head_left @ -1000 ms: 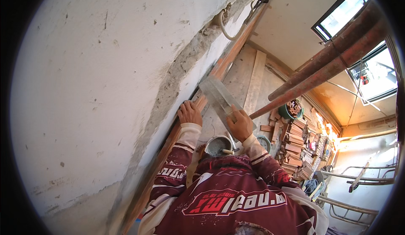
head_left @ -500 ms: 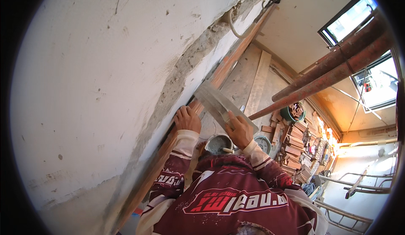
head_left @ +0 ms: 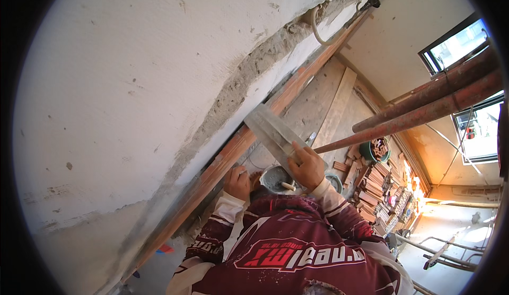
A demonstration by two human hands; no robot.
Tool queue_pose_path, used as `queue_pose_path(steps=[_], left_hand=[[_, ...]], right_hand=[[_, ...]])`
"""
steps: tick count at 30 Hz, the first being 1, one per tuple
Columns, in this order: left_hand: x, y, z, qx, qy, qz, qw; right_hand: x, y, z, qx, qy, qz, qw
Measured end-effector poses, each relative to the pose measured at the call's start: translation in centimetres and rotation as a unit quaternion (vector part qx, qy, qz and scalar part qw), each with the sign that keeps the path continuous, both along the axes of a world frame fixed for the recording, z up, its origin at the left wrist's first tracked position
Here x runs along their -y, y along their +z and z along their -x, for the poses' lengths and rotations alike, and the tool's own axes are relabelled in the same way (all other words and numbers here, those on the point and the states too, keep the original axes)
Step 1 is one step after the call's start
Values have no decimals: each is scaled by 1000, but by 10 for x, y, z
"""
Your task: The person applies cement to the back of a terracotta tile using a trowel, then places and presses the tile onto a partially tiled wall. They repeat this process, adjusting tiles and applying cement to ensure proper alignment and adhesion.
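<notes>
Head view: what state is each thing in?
Right hand: closed on the trowel
Trowel: held, far end over the wooden beam
Left hand: fingers curled, beside the beam; grip unclear
Wooden beam: running along the wall
Wall: white, with a rough grey strip
Pale-rimmed bucket: holding grey material
Green bucket: filled with reddish pieces
Pale tube: bent, jutting from the wall

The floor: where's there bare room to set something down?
A mostly bare patch of floor lies beyond the trowel, between the rail and plank. It is crowded beside the right hand, near the grey-filled bucket, and farther right, where red-brown pieces lie heaped.
</notes>
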State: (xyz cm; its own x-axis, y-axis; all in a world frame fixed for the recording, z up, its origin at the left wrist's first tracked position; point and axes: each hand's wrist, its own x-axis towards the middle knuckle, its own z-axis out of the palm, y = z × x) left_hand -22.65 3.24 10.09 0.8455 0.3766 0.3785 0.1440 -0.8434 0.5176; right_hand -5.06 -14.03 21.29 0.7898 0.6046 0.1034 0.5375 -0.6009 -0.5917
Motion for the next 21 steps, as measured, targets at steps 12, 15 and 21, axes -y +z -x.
queue_pose_path(steps=[12, 15, 21], left_hand=[[38, -165, 102, -396, 91, 248, 879], [35, -212, 153, -542, 107, 304, 776], [93, -210, 187, -513, 315, 311, 735]], right_hand=[[181, -40, -50, -85, -13, 143, 986], [239, -66, -41, -90, -42, 138, 985], [283, -78, -52, -158, -16, 39, 987]])
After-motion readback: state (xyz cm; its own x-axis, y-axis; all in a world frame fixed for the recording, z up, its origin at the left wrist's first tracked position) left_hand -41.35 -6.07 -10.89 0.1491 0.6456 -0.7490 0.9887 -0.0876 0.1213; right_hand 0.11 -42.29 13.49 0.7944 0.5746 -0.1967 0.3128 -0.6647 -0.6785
